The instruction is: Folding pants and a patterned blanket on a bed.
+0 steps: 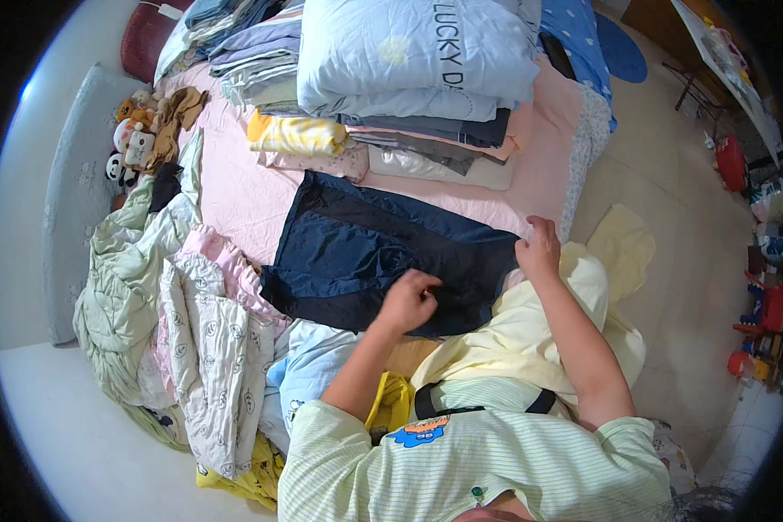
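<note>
A dark navy garment [365,248], apparently shorts or trousers, lies spread and slightly wrinkled on the pink bedsheet [235,176] in front of me. My left hand [410,301] is over its lower middle with fingers curled. Whether those fingers pinch any cloth is unclear. At the garment's right end, my right hand [540,249] holds the edge near the corner between thumb and fingers. Pale yellow cloth [489,352] lies below the right forearm, across my lap.
Folded clothes [300,137] and a bulky pale-blue quilt [391,59] are stacked beyond the garment. Loose clothes, including a white patterned garment [215,359], heap at left near plush toys [137,147]. Tiled floor [678,215] lies to the right.
</note>
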Demonstrator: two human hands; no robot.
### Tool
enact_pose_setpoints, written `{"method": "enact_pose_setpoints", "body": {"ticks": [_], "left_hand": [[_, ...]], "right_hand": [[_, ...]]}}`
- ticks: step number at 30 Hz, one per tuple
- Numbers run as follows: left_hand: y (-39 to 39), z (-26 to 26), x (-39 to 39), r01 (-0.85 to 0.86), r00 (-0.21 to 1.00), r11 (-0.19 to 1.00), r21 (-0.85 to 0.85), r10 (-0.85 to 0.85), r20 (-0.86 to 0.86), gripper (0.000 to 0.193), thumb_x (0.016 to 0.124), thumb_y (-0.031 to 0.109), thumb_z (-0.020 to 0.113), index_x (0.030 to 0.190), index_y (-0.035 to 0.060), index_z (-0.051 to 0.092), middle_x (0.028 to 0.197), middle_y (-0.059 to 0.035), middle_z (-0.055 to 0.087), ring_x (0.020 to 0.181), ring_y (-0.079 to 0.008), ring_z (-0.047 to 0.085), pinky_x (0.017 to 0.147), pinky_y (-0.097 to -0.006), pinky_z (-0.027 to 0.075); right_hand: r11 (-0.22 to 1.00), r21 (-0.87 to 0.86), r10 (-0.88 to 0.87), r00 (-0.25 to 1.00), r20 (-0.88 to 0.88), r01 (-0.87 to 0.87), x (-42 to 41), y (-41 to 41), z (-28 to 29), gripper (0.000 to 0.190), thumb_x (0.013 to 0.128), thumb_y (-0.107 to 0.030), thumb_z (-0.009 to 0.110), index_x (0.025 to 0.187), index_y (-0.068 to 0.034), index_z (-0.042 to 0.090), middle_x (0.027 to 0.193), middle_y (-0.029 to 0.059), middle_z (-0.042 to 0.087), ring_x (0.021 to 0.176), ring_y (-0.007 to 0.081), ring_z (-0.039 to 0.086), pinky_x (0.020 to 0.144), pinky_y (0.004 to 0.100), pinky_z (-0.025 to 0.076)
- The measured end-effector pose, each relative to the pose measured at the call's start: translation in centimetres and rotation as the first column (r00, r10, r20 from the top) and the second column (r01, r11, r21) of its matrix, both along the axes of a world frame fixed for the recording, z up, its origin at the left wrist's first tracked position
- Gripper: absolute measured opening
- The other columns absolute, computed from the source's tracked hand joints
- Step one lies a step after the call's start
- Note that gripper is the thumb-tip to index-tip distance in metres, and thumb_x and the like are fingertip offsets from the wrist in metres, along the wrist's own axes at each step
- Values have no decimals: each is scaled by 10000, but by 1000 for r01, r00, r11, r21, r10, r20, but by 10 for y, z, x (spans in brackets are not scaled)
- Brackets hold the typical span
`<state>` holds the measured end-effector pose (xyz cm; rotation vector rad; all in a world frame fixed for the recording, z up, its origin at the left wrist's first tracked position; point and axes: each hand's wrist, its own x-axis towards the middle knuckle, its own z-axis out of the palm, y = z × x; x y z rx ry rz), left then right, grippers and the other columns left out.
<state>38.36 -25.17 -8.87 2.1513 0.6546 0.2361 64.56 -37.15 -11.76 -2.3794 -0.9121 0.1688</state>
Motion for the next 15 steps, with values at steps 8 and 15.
{"method": "enact_pose_setpoints", "body": {"ticks": [8, 15], "left_hand": [[186, -32, -30, -819, 574, 561, -120, 797, -188, 477, 791, 430, 671, 793, -46, 647, 649, -116, 643, 558, -184, 624, 573, -310, 496], [240, -44, 35, -914, 395, 398, -83, 820, -415, 533, 737, 409, 719, 885, -92, 615, 740, -180, 640, 532, -243, 631, 442, -306, 495]], "right_hand": [[635, 76, 771, 636, -11, -769, -69, 14, 27, 277, 714, -169, 660, 967, -97, 575, 1004, 93, 531, 943, 292, 531, 800, 403, 453], [435, -274, 793, 509, -335, -858, -66, 6, 37, 454, 763, -231, 681, 1184, -103, 574, 1165, 110, 477, 1079, 292, 465, 918, 412, 421]]}}
